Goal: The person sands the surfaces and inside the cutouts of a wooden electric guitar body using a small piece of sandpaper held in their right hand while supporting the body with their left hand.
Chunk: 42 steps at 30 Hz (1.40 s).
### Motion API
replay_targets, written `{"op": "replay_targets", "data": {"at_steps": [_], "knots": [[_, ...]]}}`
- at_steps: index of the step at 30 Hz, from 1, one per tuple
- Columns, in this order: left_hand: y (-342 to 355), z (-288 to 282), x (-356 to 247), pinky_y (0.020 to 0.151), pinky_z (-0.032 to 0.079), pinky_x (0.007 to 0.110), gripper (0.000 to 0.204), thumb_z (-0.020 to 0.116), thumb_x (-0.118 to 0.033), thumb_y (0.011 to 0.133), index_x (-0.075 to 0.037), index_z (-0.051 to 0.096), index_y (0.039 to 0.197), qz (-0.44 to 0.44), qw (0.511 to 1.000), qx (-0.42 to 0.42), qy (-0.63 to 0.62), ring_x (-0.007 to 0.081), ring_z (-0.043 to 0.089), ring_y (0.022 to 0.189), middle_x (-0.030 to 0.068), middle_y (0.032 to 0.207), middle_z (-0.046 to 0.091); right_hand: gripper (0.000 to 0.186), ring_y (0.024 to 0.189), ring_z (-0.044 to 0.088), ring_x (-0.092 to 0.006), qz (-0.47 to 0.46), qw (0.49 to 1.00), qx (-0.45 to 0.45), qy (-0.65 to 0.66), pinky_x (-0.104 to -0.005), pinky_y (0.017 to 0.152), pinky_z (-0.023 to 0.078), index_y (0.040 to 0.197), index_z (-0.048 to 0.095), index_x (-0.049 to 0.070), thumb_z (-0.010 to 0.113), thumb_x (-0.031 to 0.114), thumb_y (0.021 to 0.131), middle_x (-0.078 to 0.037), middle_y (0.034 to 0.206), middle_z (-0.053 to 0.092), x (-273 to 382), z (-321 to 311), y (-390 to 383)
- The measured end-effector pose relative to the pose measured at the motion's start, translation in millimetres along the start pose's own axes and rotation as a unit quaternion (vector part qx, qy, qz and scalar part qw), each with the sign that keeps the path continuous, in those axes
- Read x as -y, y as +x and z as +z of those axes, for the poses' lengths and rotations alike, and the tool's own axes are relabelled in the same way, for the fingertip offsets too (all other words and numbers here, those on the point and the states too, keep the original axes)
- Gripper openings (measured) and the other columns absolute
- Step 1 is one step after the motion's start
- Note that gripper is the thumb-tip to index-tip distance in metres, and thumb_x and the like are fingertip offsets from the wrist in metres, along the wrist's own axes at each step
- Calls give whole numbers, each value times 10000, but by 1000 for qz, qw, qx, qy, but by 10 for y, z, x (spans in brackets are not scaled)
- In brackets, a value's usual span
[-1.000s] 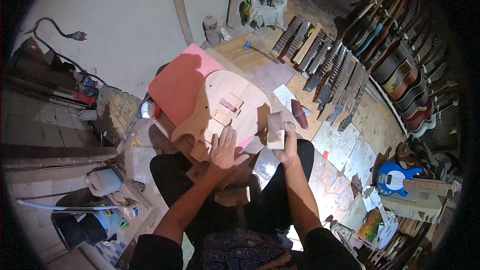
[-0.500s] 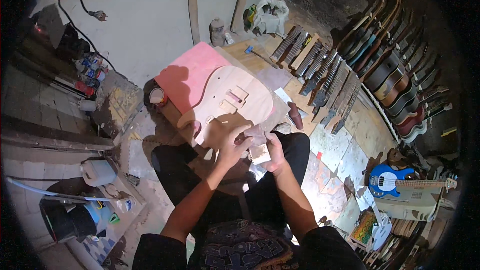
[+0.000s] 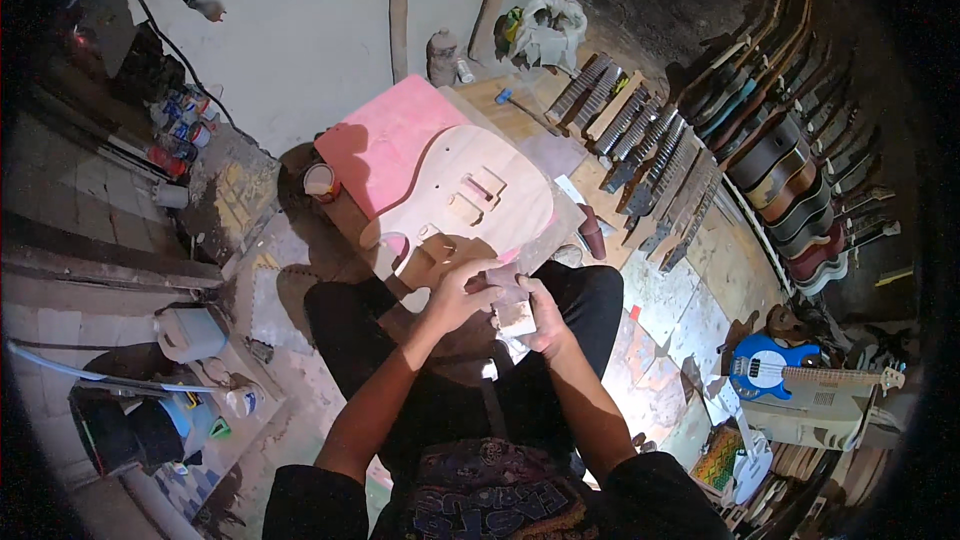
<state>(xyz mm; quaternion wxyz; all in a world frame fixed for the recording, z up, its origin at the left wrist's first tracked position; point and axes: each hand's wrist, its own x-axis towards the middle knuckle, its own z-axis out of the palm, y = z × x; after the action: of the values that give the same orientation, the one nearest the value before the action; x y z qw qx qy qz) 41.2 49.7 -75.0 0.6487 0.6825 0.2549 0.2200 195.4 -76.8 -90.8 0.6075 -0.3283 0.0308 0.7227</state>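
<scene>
Two hands, both closed: my left hand [image 3: 460, 302] pinched the brown sheet [image 3: 508, 284]; my right hand [image 3: 545, 318] gripped it and the pale block [image 3: 515, 318], apparently keeping them together. Beyond, the guitar body [image 3: 452, 165] lay over the pink board [image 3: 385, 135], presumably for support.

pale wall [image 3: 290, 50] ahead | two wooden posts [image 3: 400, 10] by it | floor [image 3: 665, 285] of worn, stained panels | bright pool of light [image 3: 632, 375] right of centre | far-right corner [image 3: 650, 20] dim
</scene>
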Motion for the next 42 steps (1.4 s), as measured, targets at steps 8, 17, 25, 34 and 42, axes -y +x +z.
{"op": "replay_targets", "data": {"at_steps": [8,17,25,34,42], "knots": [[217,-265,232,980,509,342,538,856,-157,778,16,668,1252,-58,997,43,-24,205,660,1128,117,1200,708,500,889,709,-260,-19,999,14,30,-377,750,603,1288,598,29,669,357,917,-131,1078,705,-57,-29,239],[620,-989,942,1201,267,570,1035,888,-468,677,-78,432,1519,-19,860,-156,484,483,230,1495,273,1599,304,305,871,637,-165,-383,642,-228,-624,-329,809,516,1211,623,2,638,116,929,-77,1006,684,534,-491,1154],[707,-1183,1000,1177,148,666,1159,780,-689,720,-170,261,1617,-186,834,-126,504,450,250,1468,229,1566,339,465,1031,573,-445,-355,475,-256,-763,-514,904,465,1229,651,65,762,248,817,-228,1175,607,190,61,1245],[652,-1176,1163,1125,214,671,1110,714,-767,738,-177,311,1588,-162,812,-146,542,438,321,1407,214,1499,400,462,1094,573,-404,-322,469,-196,-799,-526,954,445,1280,655,114,728,160,826,-221,1207,589,129,-85,1304],[770,-1073,1044,1118,237,653,1083,688,-783,745,-169,340,1567,-155,808,-145,550,407,358,1374,201,1454,443,351,1110,637,-396,-301,305,-201,-881,-504,939,501,1201,665,70,681,153,860,-213,1117,671,-1016,-533,1099]]}}
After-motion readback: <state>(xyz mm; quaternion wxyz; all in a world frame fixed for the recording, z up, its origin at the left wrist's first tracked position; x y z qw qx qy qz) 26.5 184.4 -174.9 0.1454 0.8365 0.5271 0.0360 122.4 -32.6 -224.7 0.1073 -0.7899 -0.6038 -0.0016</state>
